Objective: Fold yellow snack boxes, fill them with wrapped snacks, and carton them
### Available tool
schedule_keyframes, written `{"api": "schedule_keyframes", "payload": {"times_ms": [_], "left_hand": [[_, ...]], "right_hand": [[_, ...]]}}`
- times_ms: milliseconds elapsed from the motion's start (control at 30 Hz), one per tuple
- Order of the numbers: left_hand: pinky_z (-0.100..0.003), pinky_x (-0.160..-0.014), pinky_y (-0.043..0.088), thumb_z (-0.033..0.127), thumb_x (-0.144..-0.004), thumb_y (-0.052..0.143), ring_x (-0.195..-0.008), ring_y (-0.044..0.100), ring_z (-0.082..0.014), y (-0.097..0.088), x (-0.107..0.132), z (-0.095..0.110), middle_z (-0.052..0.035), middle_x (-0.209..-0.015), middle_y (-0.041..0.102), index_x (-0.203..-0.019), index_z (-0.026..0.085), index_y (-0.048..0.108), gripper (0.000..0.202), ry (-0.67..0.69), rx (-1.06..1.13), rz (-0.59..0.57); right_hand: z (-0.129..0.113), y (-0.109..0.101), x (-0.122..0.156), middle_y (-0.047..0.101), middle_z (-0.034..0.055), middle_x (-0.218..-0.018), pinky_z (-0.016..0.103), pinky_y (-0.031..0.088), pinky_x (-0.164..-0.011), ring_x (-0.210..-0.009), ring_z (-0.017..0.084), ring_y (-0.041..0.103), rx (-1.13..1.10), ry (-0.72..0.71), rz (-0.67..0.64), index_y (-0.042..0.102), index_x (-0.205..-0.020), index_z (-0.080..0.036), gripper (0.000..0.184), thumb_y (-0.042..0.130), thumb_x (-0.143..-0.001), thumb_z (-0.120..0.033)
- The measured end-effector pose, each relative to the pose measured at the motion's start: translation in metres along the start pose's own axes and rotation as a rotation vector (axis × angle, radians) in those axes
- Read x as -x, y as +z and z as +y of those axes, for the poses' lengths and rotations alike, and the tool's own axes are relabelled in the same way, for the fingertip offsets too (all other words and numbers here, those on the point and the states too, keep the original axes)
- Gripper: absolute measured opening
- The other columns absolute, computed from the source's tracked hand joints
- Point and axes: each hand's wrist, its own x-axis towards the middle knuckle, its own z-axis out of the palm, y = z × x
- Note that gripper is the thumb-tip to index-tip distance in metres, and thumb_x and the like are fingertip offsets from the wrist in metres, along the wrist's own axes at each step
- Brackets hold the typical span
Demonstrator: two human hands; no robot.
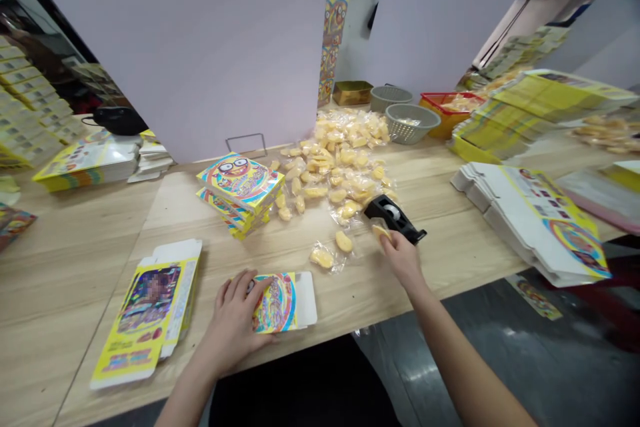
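My left hand (pixel 235 317) lies with its fingers spread on a small colourful box (pixel 280 303) near the wooden table's (pixel 75 293) front edge, holding it down; the box's end flap stands open to the right. My right hand (pixel 403 257) reaches forward and pinches a yellow wrapped snack packet (pixel 381 233) right beside a black tape dispenser (pixel 395 217). Two more wrapped packets (pixel 333 250) lie between my hands. A big heap of the same packets (pixel 340 160) spreads behind them.
A stack of finished boxes (pixel 240 190) stands left of the heap. A flat unfolded carton (pixel 150 310) lies at the front left. Flat carton stacks (pixel 540 213) sit at right and back left (pixel 90 160). Grey baskets (pixel 411 121) and a red basket (pixel 450 107) stand at the back.
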Motion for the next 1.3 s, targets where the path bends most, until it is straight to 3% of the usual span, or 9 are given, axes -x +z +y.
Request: {"api": "schedule_keyframes", "payload": {"times_ms": [100,300,567,700,767,900,1033,1167,1300], "left_hand": [[-0.053,-0.111,0.020,0.052,-0.050,0.081,-0.133,0.035,-0.0362,-0.002,-0.002,0.006,-0.0125,-0.141,0.043,-0.135,0.031,0.046,0.094,-0.035,-0.024,-0.013],[-0.053,-0.110,0.021,0.052,-0.050,0.081,-0.133,0.036,-0.0349,0.004,-0.003,0.009,-0.0118,-0.140,0.044,-0.134,0.032,0.046,0.094,-0.047,-0.041,0.029],[-0.053,-0.110,0.022,0.054,-0.051,0.081,-0.132,0.036,-0.0354,0.005,0.000,0.005,-0.0109,-0.139,0.044,-0.135,0.032,0.045,0.093,-0.032,-0.024,0.055],[-0.054,-0.110,0.021,0.058,-0.054,0.079,-0.133,0.035,-0.0356,0.001,0.000,0.009,-0.0123,-0.139,0.044,-0.136,0.030,0.044,0.093,-0.023,-0.011,0.046],[-0.054,-0.111,0.021,0.059,-0.054,0.078,-0.133,0.035,-0.0353,-0.001,0.001,0.009,-0.0123,-0.139,0.043,-0.136,0.030,0.043,0.093,-0.022,-0.005,0.045],[-0.054,-0.111,0.022,0.061,-0.051,0.079,-0.133,0.034,-0.0355,-0.003,0.002,0.006,-0.0113,-0.140,0.042,-0.137,0.032,0.042,0.098,-0.015,0.012,0.014],[-0.055,-0.111,0.021,0.059,-0.048,0.081,-0.134,0.033,-0.0360,-0.002,0.003,0.002,-0.0113,-0.141,0.042,-0.137,0.032,0.041,0.101,-0.016,0.015,0.003],[-0.055,-0.111,0.020,0.058,-0.052,0.080,-0.136,0.032,-0.0359,-0.001,0.002,0.003,-0.0126,-0.142,0.042,-0.137,0.032,0.042,0.097,-0.022,-0.004,0.009],[-0.055,-0.112,0.021,0.057,-0.052,0.080,-0.137,0.031,-0.0362,0.000,0.002,0.002,-0.0134,-0.144,0.040,-0.139,0.031,0.041,0.099,-0.019,-0.018,-0.006]], "right_hand": [[-0.015,0.019,0.011,0.061,0.0186,-0.120,0.045,0.039,-0.096,-0.111,0.031,0.053,0.067,-0.059,0.119,0.057,-0.120,-0.011,0.046,0.038,-0.088,-0.038],[-0.049,0.082,0.036,0.060,0.0235,-0.117,0.050,0.039,-0.089,-0.108,0.037,0.051,0.550,-0.157,0.044,0.045,-0.136,-0.007,0.060,0.052,-0.087,-0.042],[-0.024,0.051,0.034,0.065,0.0173,-0.105,0.042,0.046,-0.088,-0.097,0.028,0.058,0.397,-0.456,-0.018,0.048,-0.131,-0.007,0.044,0.041,-0.091,-0.024],[-0.038,0.058,0.084,0.061,0.0137,-0.120,0.044,0.043,-0.093,-0.108,0.028,0.054,0.316,-0.810,-0.260,0.051,-0.132,-0.021,0.042,0.047,-0.090,-0.022],[-0.048,0.065,0.106,0.057,0.0136,-0.127,0.048,0.040,-0.096,-0.116,0.031,0.050,0.337,-0.855,-0.430,0.052,-0.133,-0.025,0.045,0.054,-0.087,-0.024],[-0.057,0.062,0.115,0.057,0.0158,-0.127,0.052,0.037,-0.100,-0.119,0.032,0.049,0.073,-0.652,-0.569,0.047,-0.137,-0.020,0.053,0.056,-0.086,-0.030],[-0.063,0.040,0.095,0.059,0.0113,-0.125,0.049,0.038,-0.103,-0.115,0.027,0.054,-0.585,-0.129,-0.539,0.056,-0.126,-0.023,0.041,0.056,-0.087,-0.035],[-0.079,0.021,0.080,0.066,0.0030,-0.103,0.043,0.045,-0.096,-0.089,0.019,0.064,-1.202,0.362,-0.697,0.066,-0.103,-0.023,0.032,0.072,-0.074,-0.034],[-0.094,0.021,0.081,0.052,-0.0059,-0.064,0.029,0.049,-0.070,-0.054,0.008,0.047,-1.343,0.457,-0.738,0.067,-0.104,-0.020,0.043,0.070,-0.077,-0.052]]}}
